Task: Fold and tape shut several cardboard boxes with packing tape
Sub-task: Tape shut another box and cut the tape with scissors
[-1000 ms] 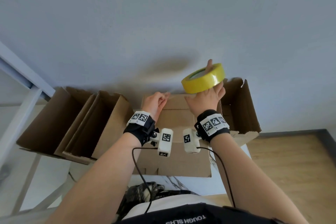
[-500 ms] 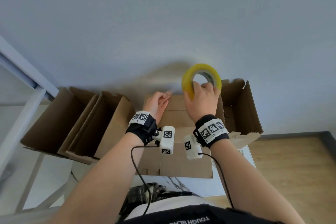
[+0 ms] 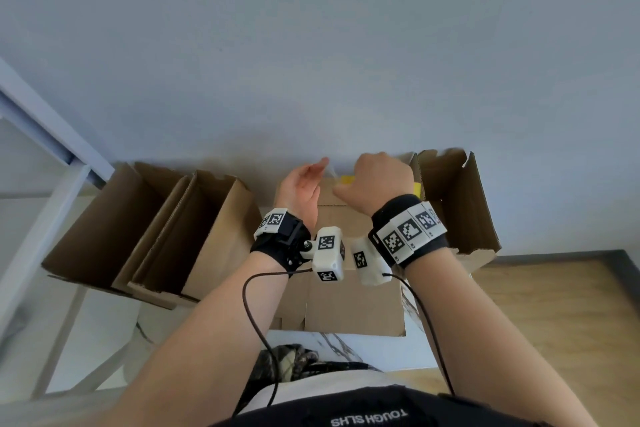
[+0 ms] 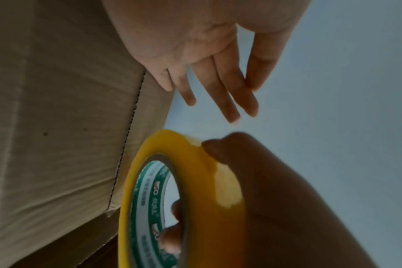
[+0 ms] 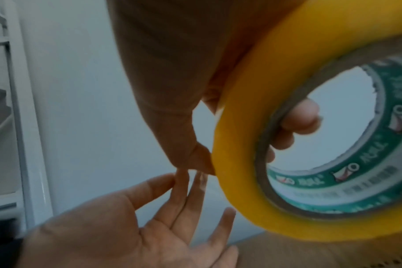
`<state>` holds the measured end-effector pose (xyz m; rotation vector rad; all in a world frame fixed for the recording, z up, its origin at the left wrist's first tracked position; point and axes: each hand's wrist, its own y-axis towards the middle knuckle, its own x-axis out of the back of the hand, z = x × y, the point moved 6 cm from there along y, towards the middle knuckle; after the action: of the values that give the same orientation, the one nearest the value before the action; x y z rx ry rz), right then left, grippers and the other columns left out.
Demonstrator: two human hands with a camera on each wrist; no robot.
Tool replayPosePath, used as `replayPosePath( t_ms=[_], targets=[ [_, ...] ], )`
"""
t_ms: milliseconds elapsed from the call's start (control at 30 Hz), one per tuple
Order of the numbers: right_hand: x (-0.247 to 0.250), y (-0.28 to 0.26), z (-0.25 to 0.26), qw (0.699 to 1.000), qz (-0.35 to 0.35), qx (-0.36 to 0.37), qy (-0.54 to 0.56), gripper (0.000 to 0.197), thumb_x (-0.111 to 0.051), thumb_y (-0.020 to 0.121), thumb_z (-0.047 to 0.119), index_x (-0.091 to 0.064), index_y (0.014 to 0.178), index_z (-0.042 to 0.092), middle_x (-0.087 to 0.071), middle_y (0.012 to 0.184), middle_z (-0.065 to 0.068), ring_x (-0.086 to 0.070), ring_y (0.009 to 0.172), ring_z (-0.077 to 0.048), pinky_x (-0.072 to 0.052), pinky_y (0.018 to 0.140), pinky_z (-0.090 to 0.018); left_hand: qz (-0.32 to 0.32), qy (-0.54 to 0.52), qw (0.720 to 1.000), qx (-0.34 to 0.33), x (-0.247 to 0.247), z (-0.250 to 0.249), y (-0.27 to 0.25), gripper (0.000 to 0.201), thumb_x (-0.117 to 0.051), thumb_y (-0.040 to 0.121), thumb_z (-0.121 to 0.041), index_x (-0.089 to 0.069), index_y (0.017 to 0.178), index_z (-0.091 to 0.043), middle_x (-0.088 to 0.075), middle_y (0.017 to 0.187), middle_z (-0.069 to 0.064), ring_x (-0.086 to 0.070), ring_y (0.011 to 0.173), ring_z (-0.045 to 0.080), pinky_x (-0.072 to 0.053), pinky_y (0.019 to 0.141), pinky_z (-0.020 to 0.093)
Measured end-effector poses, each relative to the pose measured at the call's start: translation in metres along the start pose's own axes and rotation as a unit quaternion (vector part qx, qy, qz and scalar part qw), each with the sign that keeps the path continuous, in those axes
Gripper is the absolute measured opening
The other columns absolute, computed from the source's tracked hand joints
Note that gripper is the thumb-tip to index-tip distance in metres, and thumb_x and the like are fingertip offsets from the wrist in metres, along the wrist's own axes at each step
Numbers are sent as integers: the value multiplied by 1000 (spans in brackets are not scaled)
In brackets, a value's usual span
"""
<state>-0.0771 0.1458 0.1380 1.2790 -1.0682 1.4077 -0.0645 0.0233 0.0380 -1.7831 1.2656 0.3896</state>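
Over far edge of my closed box [image 3: 353, 302] | my right hand [image 3: 382, 180] grips tape roll [image 5: 321, 145], fingers through core | my left hand [image 3: 304, 185] just left of it, fingers straight, empty

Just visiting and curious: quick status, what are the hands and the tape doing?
Right hand grips tape roll, fingers through core. Left hand open beside it, holding nothing. Box below, no tape seen on it. Nothing in the way.

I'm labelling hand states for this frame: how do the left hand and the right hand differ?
The left hand is open with straight fingers and holds nothing; the right hand grips the yellow tape roll, fingers through its core. The left hand shows its palm in the head view, the right hand its back. Both hover over the middle cardboard box.
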Motion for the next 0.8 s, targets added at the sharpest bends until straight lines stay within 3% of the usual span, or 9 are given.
replayPosePath(
  t_ms=[100,200,300,400,500,567,667,800],
  targets=[
    [7,7,6,1000,-3,19,-11,52,-49,86,62,-40,64,17,-42,64,1,-55,68,-25,-41,60,-28,-21,-2,1000,-12,4,-2,-4,24,-46,100,-18,-65,86,-12,-77,97,2,-59,125,17,-28,119,33],
    [6,14,11,998,-1,42,-40,45,-54,86,54,-38,62,19,-44,65,2,-58,71,-24,-39,60,-27,-64,-10,997,-32,16,-9,-9,19,-57,98,-26,-68,101,-10,-77,96,6,-69,106,18,-41,111,35],
    [2,17,17,995,-2,60,-77,38,-57,85,42,-36,63,19,-42,66,2,-57,72,-24,-36,59,-27,-96,38,992,-73,24,-21,-16,21,-73,88,-11,-64,106,-7,-75,101,17,-73,96,25,-54,97,38],
    [0,19,25,992,-1,73,-100,40,-58,85,45,-36,63,19,-42,64,2,-51,68,-23,-33,56,-26,-134,126,976,-117,29,-32,-21,34,-76,81,4,-60,107,-13,-73,96,19,-73,90,28,-60,84,35],
    [-1,22,25,995,1,64,-82,53,-58,83,64,-37,63,20,-42,64,3,-52,69,-23,-37,61,-28,-165,161,959,-165,41,-44,-21,43,-74,79,10,-60,116,-7,-72,96,18,-72,85,21,-61,73,27],
    [-4,23,23,996,7,56,-73,59,-57,79,74,-39,64,21,-44,64,4,-53,69,-23,-39,62,-28,-167,175,956,-168,48,-49,-19,43,-75,78,10,-63,116,-5,-73,100,17,-73,89,18,-58,73,22],
    [-5,22,26,995,7,61,-80,61,-58,78,77,-39,63,21,-45,63,4,-53,68,-22,-39,62,-28,-159,220,946,-176,52,-54,-17,28,-79,78,2,-70,103,-7,-73,101,13,-72,89,15,-56,74,21],
    [-2,23,36,992,21,71,-100,60,-57,79,76,-40,67,20,-42,65,4,-52,71,-23,-40,63,-29,-180,311,909,-211,57,-61,-17,21,-84,77,-13,-75,95,-9,-75,85,0,-70,72,5,-49,60,9]
  ],
)
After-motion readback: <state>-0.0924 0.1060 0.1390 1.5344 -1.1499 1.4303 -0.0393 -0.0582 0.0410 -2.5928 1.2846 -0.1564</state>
